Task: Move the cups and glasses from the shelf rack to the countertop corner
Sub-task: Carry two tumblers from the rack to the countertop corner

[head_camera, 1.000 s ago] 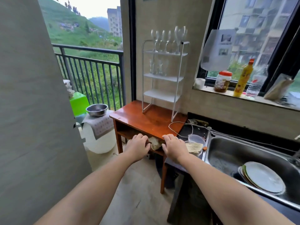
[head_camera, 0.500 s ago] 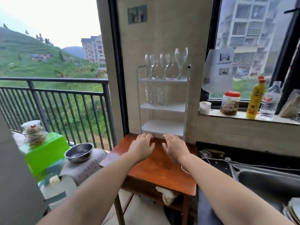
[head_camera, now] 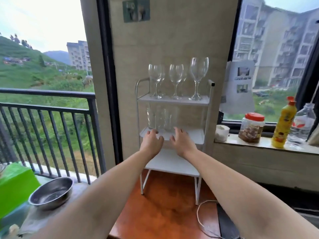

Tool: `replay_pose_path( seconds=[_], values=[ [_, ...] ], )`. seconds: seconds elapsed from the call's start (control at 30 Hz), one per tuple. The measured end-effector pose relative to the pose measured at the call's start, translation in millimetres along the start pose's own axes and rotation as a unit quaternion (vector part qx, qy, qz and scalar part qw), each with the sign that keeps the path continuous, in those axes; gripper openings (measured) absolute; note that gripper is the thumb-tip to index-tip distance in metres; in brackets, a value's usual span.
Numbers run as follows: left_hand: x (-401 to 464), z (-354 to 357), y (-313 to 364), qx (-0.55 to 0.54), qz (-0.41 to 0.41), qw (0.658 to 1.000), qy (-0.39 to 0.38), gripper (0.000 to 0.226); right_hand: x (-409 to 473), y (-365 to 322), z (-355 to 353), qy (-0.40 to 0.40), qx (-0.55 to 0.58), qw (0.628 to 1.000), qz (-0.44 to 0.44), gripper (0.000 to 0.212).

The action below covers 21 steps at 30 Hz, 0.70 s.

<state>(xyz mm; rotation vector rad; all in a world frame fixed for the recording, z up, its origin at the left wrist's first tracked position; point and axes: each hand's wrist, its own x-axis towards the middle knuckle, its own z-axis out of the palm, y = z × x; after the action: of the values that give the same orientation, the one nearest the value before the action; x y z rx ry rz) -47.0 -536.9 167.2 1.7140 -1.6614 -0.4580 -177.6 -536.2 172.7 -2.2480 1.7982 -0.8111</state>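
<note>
On the white three-tier metal shelf rack (head_camera: 173, 100) nothing's moved yet: clear stemmed wine glasses (head_camera: 176, 80) up top, clear tumblers (head_camera: 161, 119) on the middle tier, with left hand (head_camera: 151, 141) and right hand (head_camera: 181, 141) both spread open, empty, now raised from the red-brown wooden counter (head_camera: 160, 213) to just below the tumblers.

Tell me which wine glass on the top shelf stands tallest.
The rightmost wine glass: its rim rises above those of the other wine glasses to its left on the white rack.
</note>
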Motion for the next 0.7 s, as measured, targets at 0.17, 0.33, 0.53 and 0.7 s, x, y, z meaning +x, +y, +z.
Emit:
replay_pose_path(
  seconds=[0.17,0.33,0.53,0.7],
  values=[
    [68.1,-5.5,8.8,-0.078,-0.084,0.992,0.045,0.053,69.1,1.7,9.4,0.049,0.134,0.986,0.084,0.046],
    [96.8,2.9,8.3,-0.207,-0.137,0.968,0.015,0.046,102.8,1.3,14.1,0.035,0.230,0.961,0.151,0.033],
    [108.9,10.1,4.9,-0.365,-0.142,0.920,-0.018,0.014,115.4,-5.2,20.0,-0.005,0.443,0.880,0.171,0.031],
    [112.1,5.3,10.7,-0.429,-0.178,0.885,-0.013,0.027,115.4,-2.7,12.9,0.035,0.489,0.847,0.203,0.030]
  ],
)
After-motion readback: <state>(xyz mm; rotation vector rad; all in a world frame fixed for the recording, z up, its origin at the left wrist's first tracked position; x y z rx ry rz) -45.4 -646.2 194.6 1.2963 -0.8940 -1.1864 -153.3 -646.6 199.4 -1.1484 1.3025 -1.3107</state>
